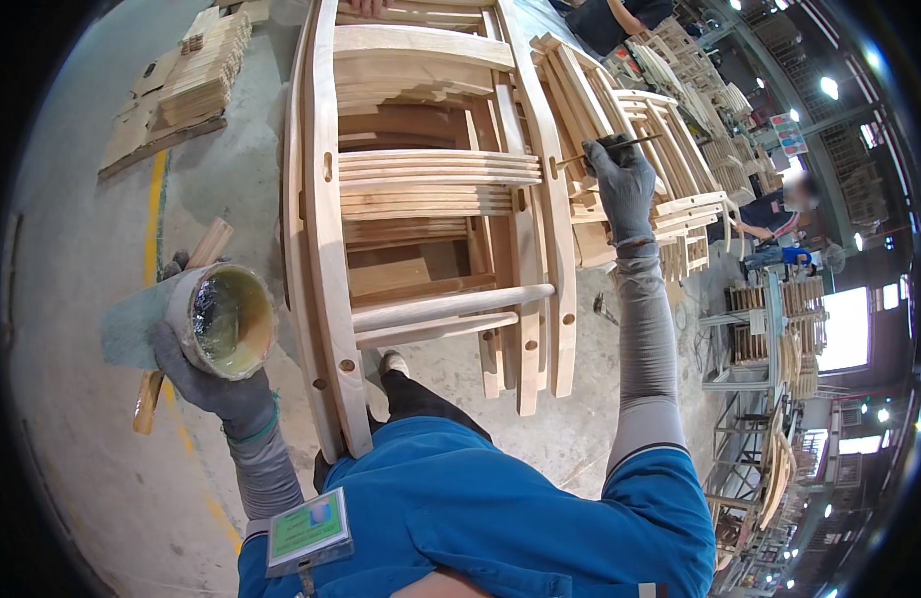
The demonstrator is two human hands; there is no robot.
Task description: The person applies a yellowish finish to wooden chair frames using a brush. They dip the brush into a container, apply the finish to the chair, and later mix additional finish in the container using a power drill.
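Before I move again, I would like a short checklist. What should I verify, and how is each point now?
1. Left hand around the cup: ok.
2. Pale liquid inside the cup: ok.
3. Cup level enough: cannot tell; its opening faces the camera.
4. Right hand holding the thin stick: ok.
5. Stick's end touching the wooden frame: cannot tell from this view.
6. Gloves on both hands: ok, grey ones.
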